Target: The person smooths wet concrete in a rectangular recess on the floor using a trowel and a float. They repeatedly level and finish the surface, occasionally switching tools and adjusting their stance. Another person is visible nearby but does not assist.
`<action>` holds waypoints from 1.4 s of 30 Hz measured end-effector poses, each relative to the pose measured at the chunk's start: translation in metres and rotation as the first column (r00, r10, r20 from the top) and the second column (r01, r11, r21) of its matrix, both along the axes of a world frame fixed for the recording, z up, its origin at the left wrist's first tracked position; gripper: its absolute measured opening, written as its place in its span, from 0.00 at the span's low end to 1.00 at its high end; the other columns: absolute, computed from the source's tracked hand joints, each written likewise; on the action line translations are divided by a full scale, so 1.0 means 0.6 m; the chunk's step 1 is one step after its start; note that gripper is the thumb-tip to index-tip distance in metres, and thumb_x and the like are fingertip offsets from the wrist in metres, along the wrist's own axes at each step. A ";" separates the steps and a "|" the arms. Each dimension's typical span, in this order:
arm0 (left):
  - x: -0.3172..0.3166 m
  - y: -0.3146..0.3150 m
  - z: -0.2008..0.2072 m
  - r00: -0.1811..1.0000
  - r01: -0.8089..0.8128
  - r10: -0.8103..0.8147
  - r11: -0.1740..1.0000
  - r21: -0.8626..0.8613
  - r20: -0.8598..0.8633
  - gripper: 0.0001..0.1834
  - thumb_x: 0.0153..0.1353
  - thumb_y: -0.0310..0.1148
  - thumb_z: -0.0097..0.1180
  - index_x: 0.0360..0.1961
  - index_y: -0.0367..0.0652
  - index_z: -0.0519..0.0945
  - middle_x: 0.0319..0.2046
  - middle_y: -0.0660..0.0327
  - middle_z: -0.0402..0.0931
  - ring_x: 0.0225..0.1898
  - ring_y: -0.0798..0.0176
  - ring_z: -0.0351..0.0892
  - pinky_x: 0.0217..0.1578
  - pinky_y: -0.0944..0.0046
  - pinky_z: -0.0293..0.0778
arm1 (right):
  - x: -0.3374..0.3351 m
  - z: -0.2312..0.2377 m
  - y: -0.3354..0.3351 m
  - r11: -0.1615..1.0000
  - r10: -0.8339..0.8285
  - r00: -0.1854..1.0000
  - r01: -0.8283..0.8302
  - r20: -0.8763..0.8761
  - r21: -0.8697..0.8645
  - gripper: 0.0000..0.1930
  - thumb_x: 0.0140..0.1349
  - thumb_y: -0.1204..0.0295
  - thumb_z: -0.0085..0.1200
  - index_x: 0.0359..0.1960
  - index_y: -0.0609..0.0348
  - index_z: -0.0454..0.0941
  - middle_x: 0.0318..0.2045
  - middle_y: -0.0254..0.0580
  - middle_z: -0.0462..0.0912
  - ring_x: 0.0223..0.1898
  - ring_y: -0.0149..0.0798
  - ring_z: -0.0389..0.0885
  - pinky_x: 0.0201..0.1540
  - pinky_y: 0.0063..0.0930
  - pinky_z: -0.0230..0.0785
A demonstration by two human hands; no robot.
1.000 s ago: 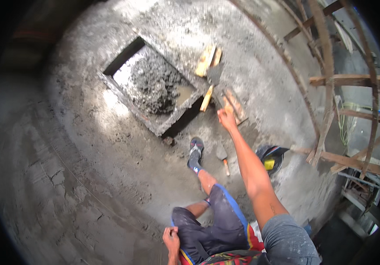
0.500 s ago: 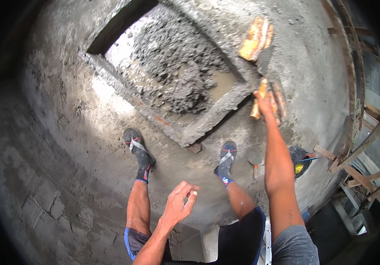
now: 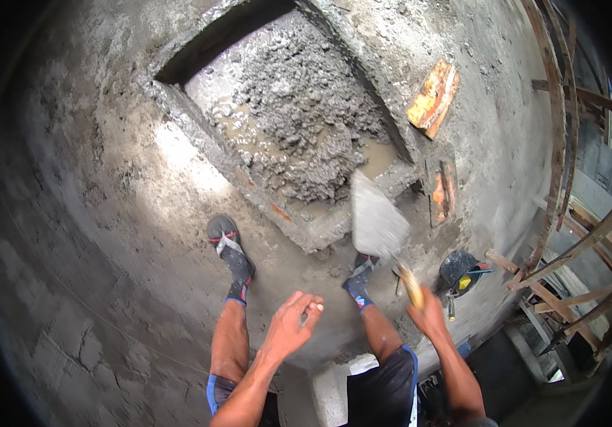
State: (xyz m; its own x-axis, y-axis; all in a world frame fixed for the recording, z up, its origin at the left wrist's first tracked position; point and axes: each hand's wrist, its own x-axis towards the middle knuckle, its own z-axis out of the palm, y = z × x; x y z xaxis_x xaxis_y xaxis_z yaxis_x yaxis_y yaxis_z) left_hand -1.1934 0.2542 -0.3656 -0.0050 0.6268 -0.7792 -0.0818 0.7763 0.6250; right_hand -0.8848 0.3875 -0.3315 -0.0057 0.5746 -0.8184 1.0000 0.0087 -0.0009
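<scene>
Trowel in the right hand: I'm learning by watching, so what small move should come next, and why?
Perhaps lower the trowel forward into the wet mix: the right hand grips its handle, and the blade, seen over the box's near rim, points toward that mix.

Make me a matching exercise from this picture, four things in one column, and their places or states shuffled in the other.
Things:
1. Trowel
2. Left hand
3. Wet grey mix
4. Black bucket

Places or states:
A. Inside the rectangular trough
B. Has a yellow thing inside
C. Gripped in the right hand
D. Holds no visible tool

Right pairs: 1-C, 2-D, 3-A, 4-B
</scene>
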 end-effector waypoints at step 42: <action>-0.018 0.029 -0.016 0.990 -0.118 0.116 0.993 0.021 0.076 0.10 0.67 0.31 0.55 0.43 0.37 0.82 0.35 0.58 0.78 0.34 0.65 0.78 0.40 0.65 0.74 | -0.221 -0.254 0.071 0.369 -0.906 0.421 0.726 -0.049 -0.580 0.33 0.67 0.34 0.44 0.31 0.57 0.68 0.16 0.32 0.67 0.12 0.28 0.65 0.13 0.27 0.63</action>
